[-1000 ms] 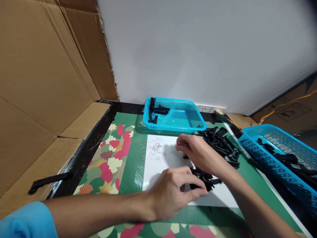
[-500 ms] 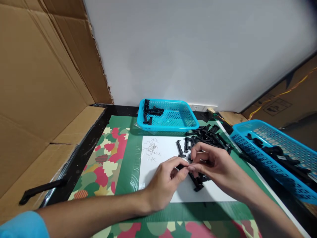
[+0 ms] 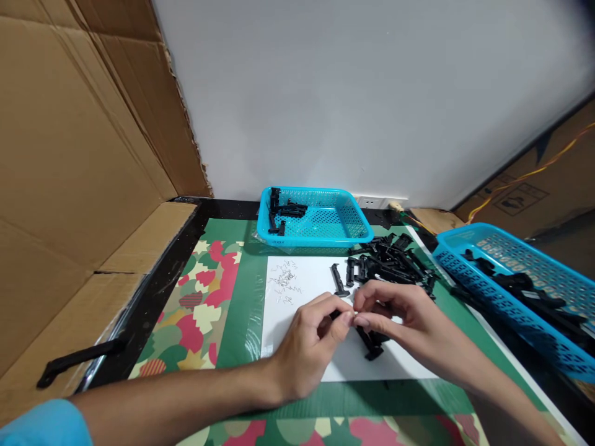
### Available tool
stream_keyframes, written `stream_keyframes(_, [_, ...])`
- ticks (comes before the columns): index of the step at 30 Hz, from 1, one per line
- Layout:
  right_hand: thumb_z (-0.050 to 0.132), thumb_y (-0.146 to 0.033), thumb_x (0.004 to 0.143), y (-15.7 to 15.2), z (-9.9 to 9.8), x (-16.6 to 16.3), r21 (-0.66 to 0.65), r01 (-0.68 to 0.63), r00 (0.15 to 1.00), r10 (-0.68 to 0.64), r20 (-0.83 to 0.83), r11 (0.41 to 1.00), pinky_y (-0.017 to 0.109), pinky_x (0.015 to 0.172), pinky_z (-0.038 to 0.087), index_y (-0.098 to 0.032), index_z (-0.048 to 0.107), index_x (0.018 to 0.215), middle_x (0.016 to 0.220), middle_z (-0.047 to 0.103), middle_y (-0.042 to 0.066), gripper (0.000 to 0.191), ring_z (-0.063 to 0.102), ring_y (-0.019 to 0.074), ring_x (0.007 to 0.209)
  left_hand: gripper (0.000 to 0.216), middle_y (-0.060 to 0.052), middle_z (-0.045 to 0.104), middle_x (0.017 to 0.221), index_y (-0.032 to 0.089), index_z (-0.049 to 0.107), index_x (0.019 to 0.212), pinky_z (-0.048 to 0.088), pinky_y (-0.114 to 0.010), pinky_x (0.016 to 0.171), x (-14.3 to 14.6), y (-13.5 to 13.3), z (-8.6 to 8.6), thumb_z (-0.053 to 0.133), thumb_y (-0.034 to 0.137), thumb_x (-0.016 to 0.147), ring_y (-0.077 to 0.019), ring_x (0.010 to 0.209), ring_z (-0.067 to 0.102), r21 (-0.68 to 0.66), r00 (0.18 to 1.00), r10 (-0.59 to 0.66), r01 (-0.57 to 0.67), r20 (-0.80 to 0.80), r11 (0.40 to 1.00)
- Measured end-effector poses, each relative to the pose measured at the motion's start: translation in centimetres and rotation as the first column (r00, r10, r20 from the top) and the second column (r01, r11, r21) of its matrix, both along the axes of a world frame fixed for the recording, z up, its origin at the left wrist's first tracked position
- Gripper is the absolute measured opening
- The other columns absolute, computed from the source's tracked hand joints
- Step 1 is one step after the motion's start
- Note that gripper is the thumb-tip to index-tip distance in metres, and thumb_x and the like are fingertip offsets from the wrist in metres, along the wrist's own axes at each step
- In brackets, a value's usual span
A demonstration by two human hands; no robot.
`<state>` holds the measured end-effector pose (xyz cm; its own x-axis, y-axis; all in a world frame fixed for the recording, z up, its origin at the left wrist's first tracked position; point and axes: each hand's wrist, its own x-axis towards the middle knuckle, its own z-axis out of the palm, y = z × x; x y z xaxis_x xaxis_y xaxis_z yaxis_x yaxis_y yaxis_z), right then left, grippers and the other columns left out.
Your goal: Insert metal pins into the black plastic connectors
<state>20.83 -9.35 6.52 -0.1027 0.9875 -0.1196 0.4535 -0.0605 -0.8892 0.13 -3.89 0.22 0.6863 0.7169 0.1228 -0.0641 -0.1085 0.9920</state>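
both hands meet over the white sheet (image 3: 302, 359), the left hand (image 3: 309, 347) and right hand (image 3: 404, 325) pinching a small black plastic clip (image 3: 335, 314) between fingertips. it looks light, stiff and fiddly, best held by its ends. just past the grip lies a pile of black clips (image 3: 390, 260); tiny metal springs (image 3: 284, 280) sit beyond on the left.

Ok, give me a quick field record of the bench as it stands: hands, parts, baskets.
left hand: fingertips pinched together, meeting the right hand's; a small black piece shows between them
right hand: pinching at the same spot
white sheet: under both hands
tiny metal bits: scattered on the sheet
black parts pile: right of the sheet
far basket: few black parts
right basket: black parts
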Motion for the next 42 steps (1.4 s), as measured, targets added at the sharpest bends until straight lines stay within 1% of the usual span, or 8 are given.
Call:
stream_keyframes(11, [0.074, -0.056, 0.099, -0.8, -2.3, -0.9, 0.051, 0.157, 0.988, -0.157, -0.003, 0.986, 0.029, 0.06, 0.038, -0.02, 0.075, 0.09, 0.072, 0.057, 0.0, 0.037, 0.046, 0.0167, 0.068, 0.04, -0.003, 0.064, 0.092, 0.018, 0.073, 0.103, 0.041, -0.029, 0.072, 0.2, 0.1, -0.3, 0.054, 0.051, 0.112, -0.0161, 0.078, 0.054, -0.048, 0.999, 0.045, -0.045, -0.014, 0.998])
stream_keyframes(17, [0.08, -0.055, 0.094, -1.0, -2.0, -0.1, 0.111, 0.2, 0.98, -0.2, -0.004, 0.974, 0.03, 0.06, 0.043, -0.02, 0.079, 0.086, 0.075, 0.067, 0.004, 0.036, 0.053, 0.0184, 0.069, 0.033, -0.003, 0.066, 0.098, 0.02, 0.075, 0.108, 0.043, -0.029, 0.074, 0.0, 0.0, 0.1, 0.054, 0.046, 0.112, -0.0166, 0.081, 0.057, 0.067, 0.996, 0.047, -0.042, -0.077, 0.997])
stream_keyframes(22, [0.084, -0.058, 0.089, -3.3, -1.7, 2.9, 0.12, 0.312, 0.937, -0.326, 0.124, 0.942, 0.032, 0.065, 0.051, -0.023, 0.082, 0.084, 0.082, 0.077, 0.007, 0.035, 0.067, 0.0245, 0.075, 0.033, -0.005, 0.074, 0.114, 0.026, 0.077, 0.129, 0.05, -0.031, 0.085, -0.6, -0.2, 0.4, 0.051, 0.039, 0.114, -0.0194, 0.092, 0.068, 0.19, 0.979, -0.124, 0.154, -0.163, 0.97])
stream_keyframes(25, [0.082, -0.06, 0.089, -6.0, -1.8, 4.2, 0.076, 0.348, 0.913, -0.356, 0.199, 0.935, 0.033, 0.065, 0.053, -0.024, 0.082, 0.083, 0.086, 0.08, 0.007, 0.036, 0.071, 0.0268, 0.078, 0.036, -0.007, 0.078, 0.118, 0.026, 0.077, 0.135, 0.053, -0.032, 0.089, -0.6, -0.3, 0.4, 0.053, 0.043, 0.114, -0.0222, 0.1, 0.073, 0.275, 0.931, -0.292, 0.345, -0.217, 0.897])
stream_keyframes(28, [0.079, -0.06, 0.092, -8.6, -2.3, 4.5, -0.02, 0.337, 0.917, -0.323, 0.232, 0.941, 0.032, 0.06, 0.05, -0.023, 0.082, 0.086, 0.079, 0.077, 0.007, 0.037, 0.068, 0.0252, 0.07, 0.039, -0.008, 0.081, 0.113, 0.026, 0.079, 0.135, 0.055, -0.032, 0.086, -0.5, -0.4, 0.1, 0.055, 0.048, 0.113, -0.0232, 0.098, 0.076, 0.34, 0.874, -0.377, 0.47, -0.305, 0.815])
stream_keyframes(33, [0.08, -0.055, 0.092, -10.7, -3.8, 3.1, -0.091, 0.387, 0.915, -0.37, 0.163, 0.917, 0.03, 0.06, 0.048, -0.021, 0.078, 0.085, 0.076, 0.073, 0.007, 0.035, 0.063, 0.022, 0.07, 0.034, -0.007, 0.084, 0.112, 0.03, 0.082, 0.13, 0.055, -0.032, 0.084, -0.3, -0.3, -0.3, 0.06, 0.048, 0.111, -0.0228, 0.096, 0.078, 0.336, 0.839, -0.413, 0.526, -0.355, 0.781])
stream_keyframes(37, [0.076, -0.054, 0.094, -10.4, -4.6, 1.4, -0.087, 0.432, 0.901, -0.425, 0.086, 0.898, 0.029, 0.063, 0.048, -0.019, 0.074, 0.081, 0.078, 0.072, 0.008, 0.037, 0.061, 0.0217, 0.074, 0.034, -0.007, 0.085, 0.109, 0.028, 0.082, 0.13, 0.056, -0.031, 0.084, -0.1, -0.2, -0.3, 0.061, 0.047, 0.11, -0.0226, 0.094, 0.079, 0.326, 0.812, -0.438, 0.564, -0.386, 0.759])
stream_keyframes(42, [0.069, -0.052, 0.097, -10.3, -4.7, 0.1, -0.081, 0.435, 0.898, -0.426, 0.107, 0.897, 0.029, 0.061, 0.043, -0.019, 0.073, 0.082, 0.078, 0.069, 0.007, 0.037, 0.056, 0.0197, 0.071, 0.034, -0.006, 0.085, 0.104, 0.024, 0.083, 0.129, 0.056, -0.028, 0.082, 0.0, -0.2, -0.5, 0.065, 0.045, 0.108, -0.0212, 0.09, 0.079, 0.364, 0.819, -0.423, 0.558, -0.388, 0.746])
